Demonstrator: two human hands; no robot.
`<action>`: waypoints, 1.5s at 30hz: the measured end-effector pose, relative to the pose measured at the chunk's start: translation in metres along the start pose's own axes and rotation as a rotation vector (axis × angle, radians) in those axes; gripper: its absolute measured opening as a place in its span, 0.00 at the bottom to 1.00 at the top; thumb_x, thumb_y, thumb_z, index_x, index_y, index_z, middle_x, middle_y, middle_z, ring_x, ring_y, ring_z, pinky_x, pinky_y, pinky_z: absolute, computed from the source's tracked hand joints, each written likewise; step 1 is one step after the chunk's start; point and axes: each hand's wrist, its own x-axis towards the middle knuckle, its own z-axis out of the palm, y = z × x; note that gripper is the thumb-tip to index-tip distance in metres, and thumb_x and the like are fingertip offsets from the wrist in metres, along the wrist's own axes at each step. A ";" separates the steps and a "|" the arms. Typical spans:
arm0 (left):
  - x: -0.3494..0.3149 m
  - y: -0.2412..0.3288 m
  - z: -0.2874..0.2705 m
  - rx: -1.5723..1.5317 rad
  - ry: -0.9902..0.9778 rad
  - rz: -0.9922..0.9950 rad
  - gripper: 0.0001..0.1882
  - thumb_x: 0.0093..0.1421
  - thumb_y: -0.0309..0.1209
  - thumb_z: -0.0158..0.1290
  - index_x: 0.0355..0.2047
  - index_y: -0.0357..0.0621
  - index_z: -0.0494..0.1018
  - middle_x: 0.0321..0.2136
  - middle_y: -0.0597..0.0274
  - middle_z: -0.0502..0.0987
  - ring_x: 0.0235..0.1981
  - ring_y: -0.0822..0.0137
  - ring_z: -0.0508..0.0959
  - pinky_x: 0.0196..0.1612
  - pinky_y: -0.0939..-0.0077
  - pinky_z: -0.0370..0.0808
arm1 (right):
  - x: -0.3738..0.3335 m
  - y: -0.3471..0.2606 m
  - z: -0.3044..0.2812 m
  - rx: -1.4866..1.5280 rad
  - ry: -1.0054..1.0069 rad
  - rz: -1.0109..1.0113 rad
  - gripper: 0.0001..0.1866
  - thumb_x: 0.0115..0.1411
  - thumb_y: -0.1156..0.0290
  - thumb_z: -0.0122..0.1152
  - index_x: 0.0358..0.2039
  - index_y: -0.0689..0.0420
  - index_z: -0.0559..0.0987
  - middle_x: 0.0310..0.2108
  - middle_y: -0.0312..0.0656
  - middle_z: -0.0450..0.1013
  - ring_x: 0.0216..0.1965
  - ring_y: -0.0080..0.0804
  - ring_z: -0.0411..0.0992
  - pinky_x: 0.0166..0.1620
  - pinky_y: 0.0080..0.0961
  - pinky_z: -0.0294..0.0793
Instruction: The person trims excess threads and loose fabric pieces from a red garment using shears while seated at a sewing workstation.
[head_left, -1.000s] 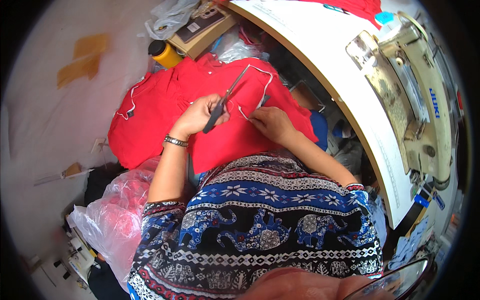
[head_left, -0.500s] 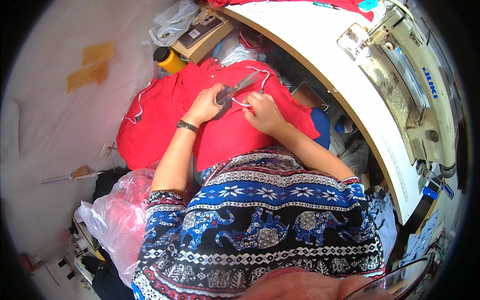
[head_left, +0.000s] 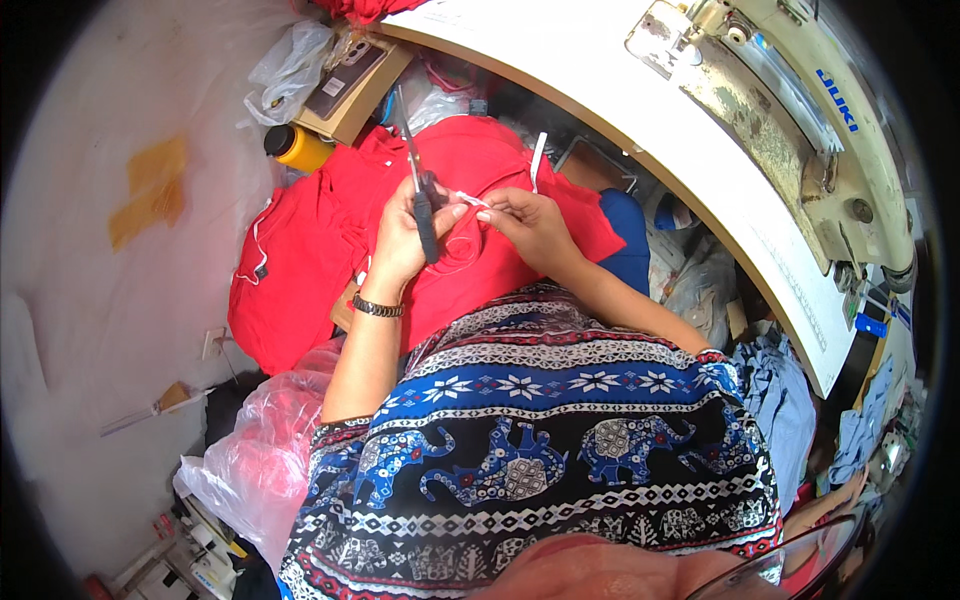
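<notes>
Red fabric (head_left: 350, 240) lies spread over my lap. My left hand (head_left: 402, 240) is closed around dark-handled scissors (head_left: 411, 145), whose blades point up and away from me; its thumb and fingertips also meet the white cord. My right hand (head_left: 532, 228) pinches the white cord (head_left: 470, 199) just beside the left fingertips, above a gathered bit of the fabric. A pale end of cord (head_left: 539, 152) sticks up beyond the right hand. Farther left, another white cord (head_left: 258, 235) with a dark tip rests on the fabric.
A white table (head_left: 600, 85) with a curved edge carries a sewing machine (head_left: 800, 130) on the right. A yellow bottle (head_left: 303, 149) and a cardboard box (head_left: 365, 100) stand at the far left. A clear plastic bag (head_left: 260, 440) bulges beside my left arm.
The scissors have swung from pointing right to pointing away from me. My hands have come closer together at the cord. The whole view has shifted slightly.
</notes>
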 end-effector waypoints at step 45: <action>-0.025 0.030 -0.002 -0.226 -0.330 -0.014 0.17 0.44 0.20 0.65 0.31 0.40 0.68 0.29 0.58 0.78 0.28 0.71 0.77 0.32 0.77 0.74 | 0.032 0.037 -0.050 -0.102 0.101 0.196 0.07 0.62 0.74 0.55 0.40 0.62 0.72 0.31 0.33 0.72 0.32 0.16 0.70 0.37 0.15 0.72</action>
